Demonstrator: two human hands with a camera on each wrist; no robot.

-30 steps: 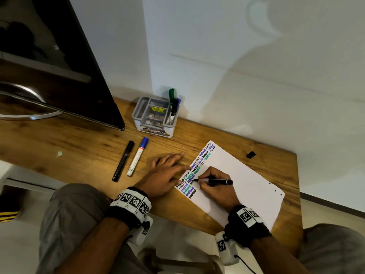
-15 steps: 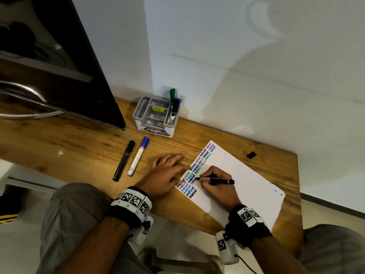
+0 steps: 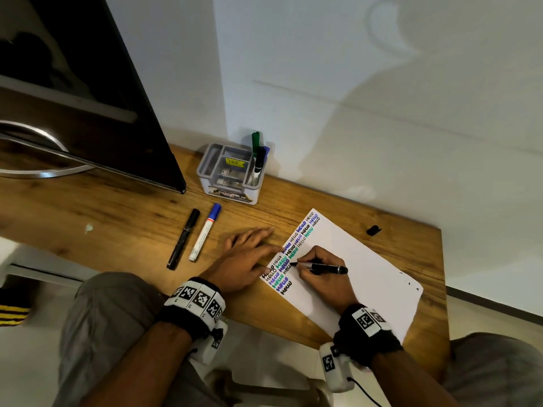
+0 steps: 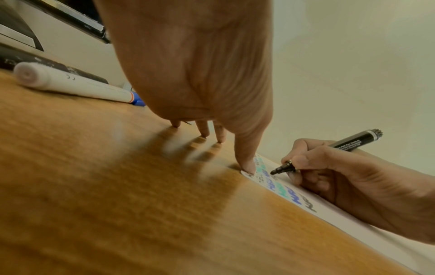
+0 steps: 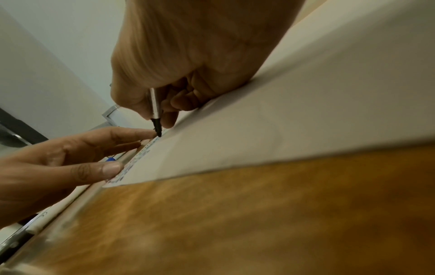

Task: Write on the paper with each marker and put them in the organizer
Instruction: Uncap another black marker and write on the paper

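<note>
A wooden desk ran along the white wall, with a dark monitor at its far left. The sheet of paper lay angled at the right, its left edge filled with coloured rows of "HELLO". At the far edge a clear plastic organizer already held a green, a blue and a black marker upright in its right compartment. Two capped markers lay side by side left of the paper: a black marker and a blue-capped white marker. A small black cap sat far right of the sheet.

The left hand lay flat with straight fingers, thumb and forefinger pressing the paper's left edge. The right hand pinched the uncapped black marker in a writing grip, tip at the paper beside the written rows.

Writing well here probably meant keeping the left hand's pressure steady so the sheet stayed put, using light strokes, and starting the word clear of the neighbouring letters.
</note>
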